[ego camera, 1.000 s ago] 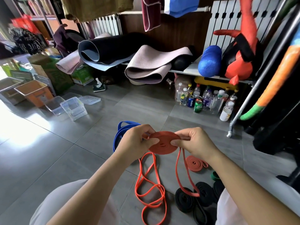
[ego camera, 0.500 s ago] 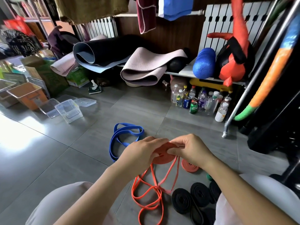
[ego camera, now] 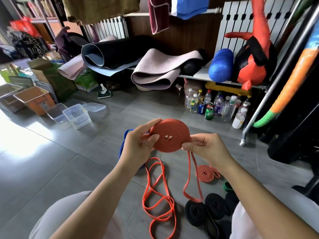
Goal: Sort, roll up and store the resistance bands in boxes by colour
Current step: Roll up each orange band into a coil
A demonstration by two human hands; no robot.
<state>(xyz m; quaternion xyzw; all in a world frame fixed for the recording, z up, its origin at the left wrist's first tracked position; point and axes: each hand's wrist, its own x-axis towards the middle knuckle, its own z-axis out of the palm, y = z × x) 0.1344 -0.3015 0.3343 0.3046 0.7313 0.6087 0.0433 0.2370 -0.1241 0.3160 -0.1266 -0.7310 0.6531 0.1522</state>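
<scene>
1. The left hand (ego camera: 138,145) grips the orange coil (ego camera: 170,137), thumb on its face. The coil is a flat, matte rubber disc of tight rings with a small hole at its centre, held up above the floor (ego camera: 69,161).
2. The right hand (ego camera: 207,147) pinches the coil's right rim, where the unrolled tail (ego camera: 190,176), a thin flat strip, hangs down in a long loop.
3. On the smooth grey tiles lie a loose orange band (ego camera: 158,195) in limp curves, a small rolled orange band (ego camera: 205,173), black rolled bands (ego camera: 196,213), a green roll (ego camera: 226,186) and a blue band (ego camera: 121,149) partly hidden behind the left hand.
4. Clear, hard plastic boxes (ego camera: 77,116) stand well apart, to the left.
</scene>
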